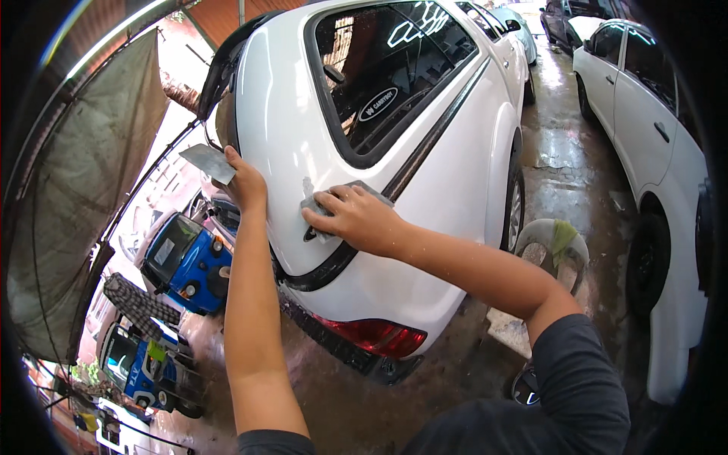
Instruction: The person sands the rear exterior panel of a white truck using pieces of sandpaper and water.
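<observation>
A white vehicle's rear canopy [284,106] fills the middle, with a dark side window [387,68] and a black trim strip. Against its white corner panel my right hand [356,216] presses a grey sanding block [365,189], fingers curled over it. Just above the block, a small dull grey smear [307,185] marks the paint. My left hand [247,182], at the canopy's rear edge, pinches a flat, stiff grey sheet [211,163] that sticks out to the left. Whether that sheet is folded sandpaper or a spreader, I cannot tell.
Below the panel is a red tail light [371,337] above a dark bumper. To the right stand a second white car [633,106] and a round stool [542,235] with a green cloth [563,239]. Blue three-wheelers [189,262] and a hanging tarp [68,189] are at left.
</observation>
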Action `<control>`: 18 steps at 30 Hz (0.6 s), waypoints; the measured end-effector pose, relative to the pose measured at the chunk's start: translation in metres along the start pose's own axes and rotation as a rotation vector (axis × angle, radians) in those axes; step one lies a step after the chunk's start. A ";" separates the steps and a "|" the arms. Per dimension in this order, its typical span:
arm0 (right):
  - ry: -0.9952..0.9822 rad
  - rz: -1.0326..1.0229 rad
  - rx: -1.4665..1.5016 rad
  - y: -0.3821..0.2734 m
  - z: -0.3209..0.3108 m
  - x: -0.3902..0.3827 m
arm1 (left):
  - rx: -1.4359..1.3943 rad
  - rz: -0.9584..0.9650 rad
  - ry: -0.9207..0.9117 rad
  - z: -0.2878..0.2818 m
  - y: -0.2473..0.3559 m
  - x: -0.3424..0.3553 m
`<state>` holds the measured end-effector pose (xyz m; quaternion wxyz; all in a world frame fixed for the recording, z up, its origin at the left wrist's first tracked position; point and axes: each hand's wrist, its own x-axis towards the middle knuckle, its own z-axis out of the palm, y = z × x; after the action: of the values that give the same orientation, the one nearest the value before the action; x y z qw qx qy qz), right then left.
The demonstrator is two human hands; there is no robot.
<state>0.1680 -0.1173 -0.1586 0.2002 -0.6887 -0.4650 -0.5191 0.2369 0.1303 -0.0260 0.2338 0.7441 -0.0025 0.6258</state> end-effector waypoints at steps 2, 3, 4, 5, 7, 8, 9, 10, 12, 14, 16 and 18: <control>0.012 -0.009 -0.024 0.000 0.001 0.010 | 0.019 0.033 0.005 -0.005 -0.007 0.009; 0.041 0.051 -0.023 0.010 -0.002 0.018 | 0.028 0.057 -0.003 0.001 -0.006 0.008; 0.072 0.112 -0.026 0.021 -0.006 0.027 | 0.009 0.059 -0.013 0.008 -0.002 0.007; 0.119 0.168 0.022 0.031 -0.005 0.038 | 0.066 0.111 0.033 0.010 -0.002 0.007; 0.088 0.221 0.011 0.042 -0.013 0.034 | 0.098 0.165 0.071 0.019 0.004 0.004; 0.058 0.262 0.016 0.045 -0.017 0.032 | 0.085 0.170 0.080 0.024 0.002 0.001; 0.117 0.310 0.039 0.039 -0.022 0.026 | 0.088 0.172 0.097 0.019 -0.006 -0.001; 0.107 0.310 0.035 0.032 -0.028 0.014 | 0.087 0.172 0.109 0.018 -0.013 -0.003; 0.158 0.508 0.067 0.009 -0.043 -0.024 | 0.043 0.148 0.075 0.014 -0.004 -0.009; 0.179 0.563 0.080 -0.033 -0.061 -0.075 | -0.010 0.165 0.027 0.006 0.003 -0.008; 0.326 0.576 0.204 -0.100 -0.062 -0.125 | 0.282 0.432 0.112 -0.018 -0.048 0.032; 0.098 0.804 0.183 -0.140 -0.045 -0.252 | 0.023 0.140 -0.021 0.018 -0.005 -0.008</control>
<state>0.0182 -0.1920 -0.3971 0.4693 -0.7691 -0.1931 -0.3885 0.2531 0.1267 -0.0373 0.1809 0.7514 -0.0501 0.6326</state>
